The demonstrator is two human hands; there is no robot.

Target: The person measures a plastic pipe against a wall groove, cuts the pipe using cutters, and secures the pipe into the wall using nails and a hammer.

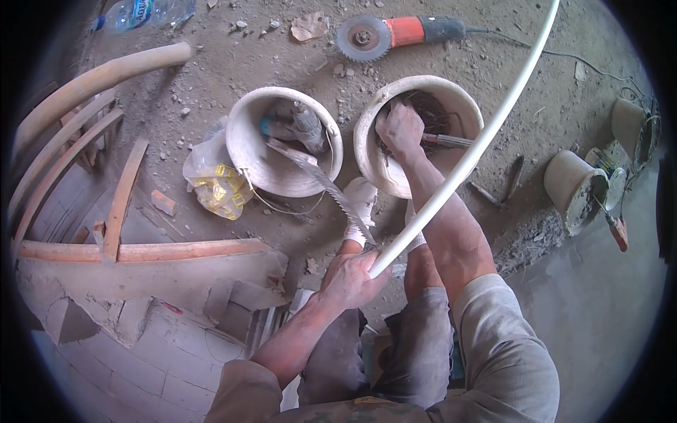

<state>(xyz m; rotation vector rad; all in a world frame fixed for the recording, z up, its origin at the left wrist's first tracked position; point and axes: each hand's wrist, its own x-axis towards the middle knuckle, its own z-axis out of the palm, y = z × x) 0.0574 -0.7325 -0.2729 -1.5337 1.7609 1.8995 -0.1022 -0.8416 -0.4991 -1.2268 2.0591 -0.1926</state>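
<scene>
My left hand (355,279) is closed round the lower end of a long white plastic pipe (471,158), which slants up to the top right. My right hand (400,130) reaches into the right bucket (371,161), fingers curled over a tangle of thin dark rods or wires (437,111). What it grips is hidden. Beside it lies a narrow tool with a metal shaft (448,140). In the left bucket (243,158) are a power tool (307,127) and a handsaw (328,187). The saw's toothed blade sticks out over the rim towards my left hand.
An angle grinder (402,37) with a toothed disc and cord lies beyond the buckets. At left are curved wooden pieces (99,84), a plastic bag (222,183) and a water bottle (144,13). Dirty pails (572,187) and a trowel (617,229) are at right.
</scene>
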